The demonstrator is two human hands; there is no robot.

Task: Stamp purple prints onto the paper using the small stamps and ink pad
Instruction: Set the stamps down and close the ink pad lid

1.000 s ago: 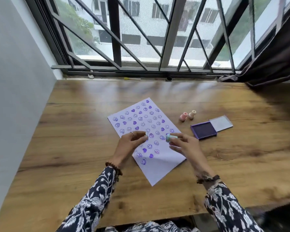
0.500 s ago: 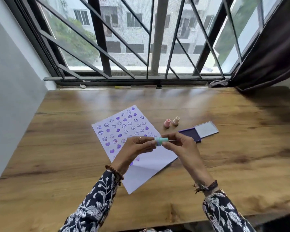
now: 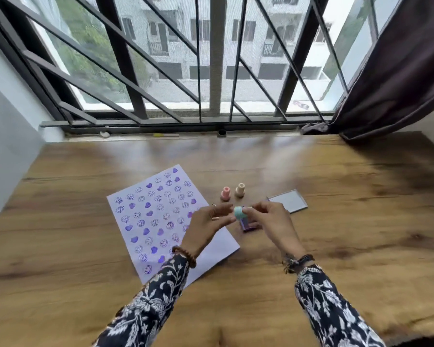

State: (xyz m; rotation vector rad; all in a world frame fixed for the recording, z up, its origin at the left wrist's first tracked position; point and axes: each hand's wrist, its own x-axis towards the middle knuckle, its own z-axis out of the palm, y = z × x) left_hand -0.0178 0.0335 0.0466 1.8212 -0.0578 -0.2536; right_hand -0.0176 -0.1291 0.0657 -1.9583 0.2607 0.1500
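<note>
A white paper covered with several purple smiley and heart prints lies on the wooden table. My right hand pinches a small teal stamp above the table, and my left hand touches its other end with the fingertips. Under the hands, the purple ink pad shows only partly. Its clear lid lies just right of it. A pink stamp and a cream stamp stand upright behind the hands.
A barred window runs along the table's far edge, with a dark curtain at the right. A grey wall borders the table on the left. Bare wood lies to the right and in front.
Both hands have lifted off the paper and shifted right, over the ink pad, with the teal stamp held between them. The camera tilted up toward the window.
</note>
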